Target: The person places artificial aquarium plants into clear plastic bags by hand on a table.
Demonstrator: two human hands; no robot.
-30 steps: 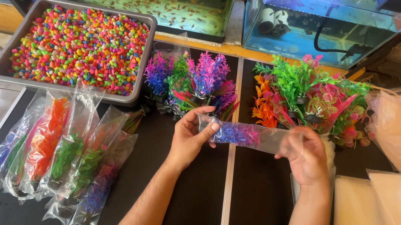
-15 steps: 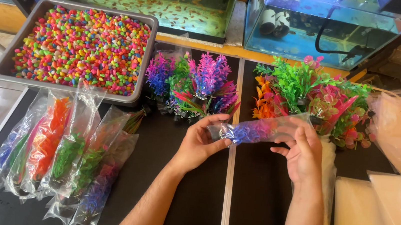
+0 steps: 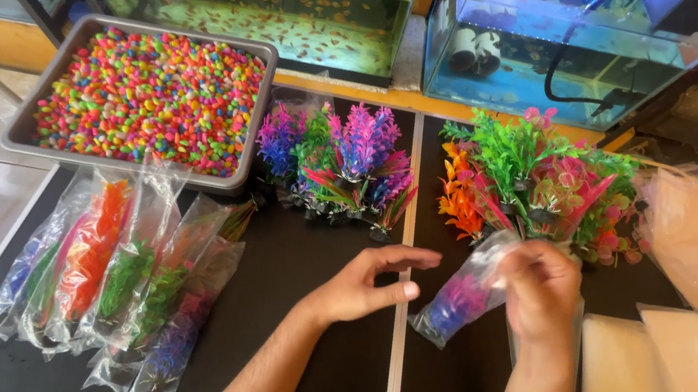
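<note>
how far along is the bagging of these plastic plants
Done: a row of bagged plants lies at left. In hand: the right hand holds a bagged purple plant; the left hand is open. Left: two clusters of loose plants and empty bags.

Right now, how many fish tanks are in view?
2: a greenish tank top centre-left behind the pebble tray, a blue tank top right. Others may be beyond the frame.

left hand (image 3: 365, 287) released bagged plant (image 3: 458, 298) | right hand (image 3: 541, 290) holds it alone, tilted

His left hand (image 3: 369, 284) hovers open, fingers spread toward three o'clock; the right hand (image 3: 541, 290) is curled closed, knuckles up.
</note>
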